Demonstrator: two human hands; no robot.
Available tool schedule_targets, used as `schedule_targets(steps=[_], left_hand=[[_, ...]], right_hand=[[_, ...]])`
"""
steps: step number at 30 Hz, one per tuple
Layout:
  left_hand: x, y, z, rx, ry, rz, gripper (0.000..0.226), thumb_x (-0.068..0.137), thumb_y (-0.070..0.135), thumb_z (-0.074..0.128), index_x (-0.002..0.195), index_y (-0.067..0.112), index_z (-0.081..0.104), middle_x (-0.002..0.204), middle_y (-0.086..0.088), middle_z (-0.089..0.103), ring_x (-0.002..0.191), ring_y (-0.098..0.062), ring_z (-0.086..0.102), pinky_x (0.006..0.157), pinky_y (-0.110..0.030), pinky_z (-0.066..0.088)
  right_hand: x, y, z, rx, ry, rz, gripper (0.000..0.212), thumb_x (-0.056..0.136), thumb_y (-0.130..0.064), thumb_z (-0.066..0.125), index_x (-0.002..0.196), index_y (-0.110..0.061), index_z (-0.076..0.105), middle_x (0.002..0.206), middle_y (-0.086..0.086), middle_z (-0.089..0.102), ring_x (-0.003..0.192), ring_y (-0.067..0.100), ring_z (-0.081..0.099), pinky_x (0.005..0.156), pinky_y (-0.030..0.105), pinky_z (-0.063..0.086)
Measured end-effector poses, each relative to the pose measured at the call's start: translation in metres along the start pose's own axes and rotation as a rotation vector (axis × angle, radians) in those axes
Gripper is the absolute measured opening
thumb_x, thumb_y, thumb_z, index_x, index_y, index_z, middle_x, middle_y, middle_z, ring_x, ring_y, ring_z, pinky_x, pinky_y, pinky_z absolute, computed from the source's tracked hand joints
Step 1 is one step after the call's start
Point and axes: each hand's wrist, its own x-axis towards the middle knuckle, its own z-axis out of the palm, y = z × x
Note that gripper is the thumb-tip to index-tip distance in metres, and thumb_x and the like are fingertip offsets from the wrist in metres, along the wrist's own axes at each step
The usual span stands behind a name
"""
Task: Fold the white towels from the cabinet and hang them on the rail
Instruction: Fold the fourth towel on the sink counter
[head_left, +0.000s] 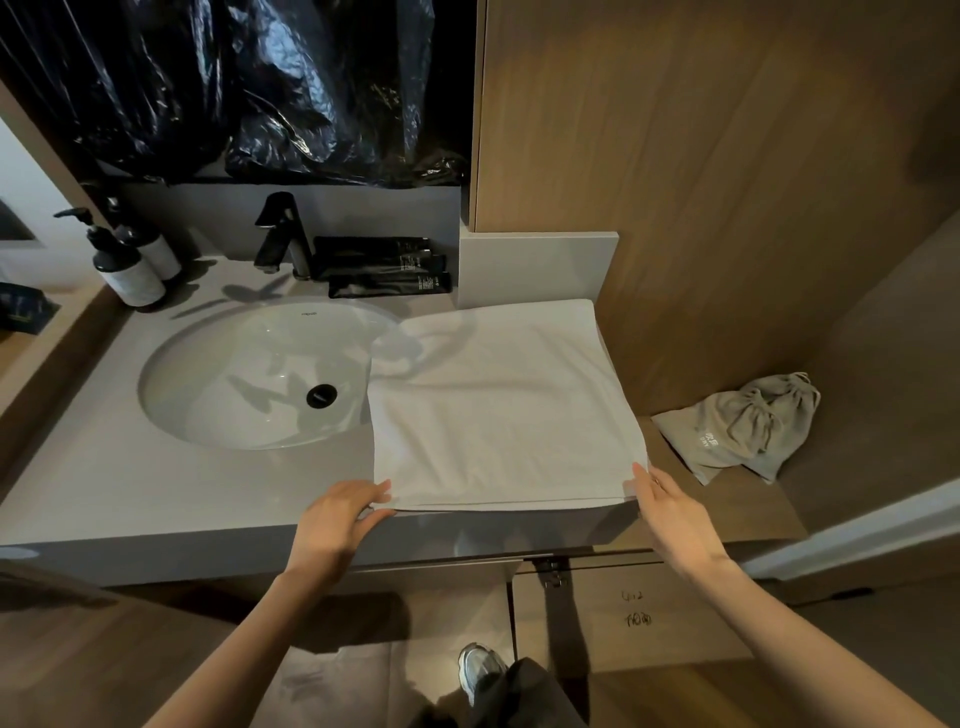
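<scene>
A white towel (501, 405) lies folded flat on the grey counter (156, 493), right of the sink, its left edge overlapping the basin rim. My left hand (343, 519) pinches the towel's near left corner, thumb under and fingers on top. At the near right corner my right hand (670, 512) touches the edge with fingers extended. No rail is in view.
The white oval sink (249, 374) has a black faucet (283, 239) behind it. Pump bottles (127, 270) stand at back left, black tubes (384, 265) at the back. A grey drawstring bag (748, 426) lies on the wooden ledge at right. Black plastic sheeting (260, 88) hangs above.
</scene>
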Motion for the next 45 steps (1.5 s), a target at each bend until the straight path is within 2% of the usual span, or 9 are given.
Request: schedule_targets(steps=[4, 16, 21, 29, 33, 35, 38, 41, 45], left_hand=[[0.002, 0.003, 0.0, -0.008, -0.022, -0.067, 0.029, 0.085, 0.034, 0.069, 0.108, 0.017, 0.072, 0.1, 0.001, 0.069, 0.094, -0.018, 0.063, 0.076, -0.025, 0.046], [0.0, 0.002, -0.018, 0.053, -0.081, -0.133, 0.02, 0.09, 0.038, 0.063, 0.097, 0.02, 0.067, 0.098, -0.002, 0.067, 0.087, -0.02, 0.061, 0.067, -0.028, 0.045], [0.011, 0.016, -0.061, -0.011, 0.105, -0.097, 0.02, 0.091, 0.038, 0.06, 0.096, 0.019, 0.066, 0.099, -0.002, 0.07, 0.085, -0.022, 0.063, 0.068, -0.033, 0.046], [0.047, 0.138, -0.194, -0.251, 0.653, 0.033, 0.009, 0.098, 0.021, 0.052, 0.089, 0.02, 0.055, 0.086, 0.004, 0.059, 0.077, -0.016, 0.053, 0.067, -0.031, 0.04], [0.026, 0.21, -0.236, -0.435, 0.958, 0.092, 0.009, 0.098, 0.019, 0.052, 0.1, 0.013, 0.058, 0.086, 0.0, 0.056, 0.076, -0.011, 0.05, 0.069, -0.024, 0.04], [0.007, 0.22, -0.225, -0.495, 0.992, 0.05, 0.006, 0.097, 0.021, 0.053, 0.099, 0.017, 0.057, 0.087, 0.002, 0.058, 0.077, -0.011, 0.052, 0.068, -0.023, 0.041], [-0.028, 0.191, -0.175, -0.372, 0.694, -0.053, 0.008, 0.096, 0.02, 0.053, 0.09, 0.02, 0.057, 0.083, 0.006, 0.059, 0.078, -0.016, 0.055, 0.063, -0.025, 0.039], [-0.061, 0.161, -0.134, -0.255, 0.589, -0.041, 0.009, 0.097, 0.016, 0.052, 0.089, 0.016, 0.056, 0.083, -0.003, 0.058, 0.078, -0.023, 0.055, 0.064, -0.03, 0.039], [-0.077, 0.157, -0.13, -0.2, 0.485, -0.023, 0.011, 0.096, 0.01, 0.054, 0.087, 0.009, 0.06, 0.081, -0.006, 0.06, 0.075, -0.023, 0.056, 0.064, -0.033, 0.042]], right_hand=[[0.006, -0.009, -0.018, -0.132, -0.022, 0.024, 0.068, 0.088, -0.004, 0.061, 0.147, -0.005, 0.028, 0.142, 0.011, 0.047, 0.13, 0.025, 0.046, 0.102, 0.029, 0.038], [-0.016, -0.025, -0.035, -0.15, -0.012, 0.061, 0.052, 0.079, -0.005, 0.067, 0.125, -0.018, 0.044, 0.111, 0.001, 0.064, 0.107, 0.021, 0.052, 0.087, 0.028, 0.04], [-0.011, -0.019, -0.076, 0.135, 0.302, 0.082, 0.022, 0.093, -0.014, 0.061, 0.101, -0.026, 0.044, 0.093, -0.002, 0.065, 0.075, 0.017, 0.063, 0.061, 0.029, 0.053], [-0.024, -0.006, -0.249, 0.775, 0.97, -0.062, 0.022, 0.099, -0.013, 0.049, 0.116, -0.011, 0.064, 0.114, 0.004, 0.063, 0.1, 0.011, 0.057, 0.087, 0.023, 0.047], [-0.06, 0.002, -0.296, 0.914, 1.199, -0.054, 0.023, 0.101, -0.017, 0.046, 0.116, -0.013, 0.063, 0.112, -0.008, 0.057, 0.095, -0.003, 0.052, 0.083, -0.003, 0.035], [-0.072, 0.01, -0.277, 0.936, 1.104, -0.081, 0.02, 0.101, -0.022, 0.046, 0.111, -0.017, 0.062, 0.11, -0.009, 0.059, 0.087, -0.006, 0.056, 0.078, 0.003, 0.042], [-0.086, 0.033, -0.215, 0.747, 0.659, -0.092, 0.014, 0.101, -0.026, 0.046, 0.103, -0.026, 0.06, 0.098, -0.003, 0.067, 0.07, 0.007, 0.063, 0.067, 0.027, 0.056], [-0.099, 0.049, -0.171, 0.679, 0.605, -0.113, 0.018, 0.101, -0.025, 0.047, 0.112, -0.024, 0.061, 0.105, -0.007, 0.064, 0.089, 0.009, 0.06, 0.078, 0.029, 0.052], [-0.109, 0.052, -0.156, 0.567, 0.431, -0.117, 0.015, 0.1, -0.022, 0.047, 0.101, -0.028, 0.061, 0.089, -0.005, 0.065, 0.065, 0.011, 0.056, 0.067, 0.036, 0.052]])
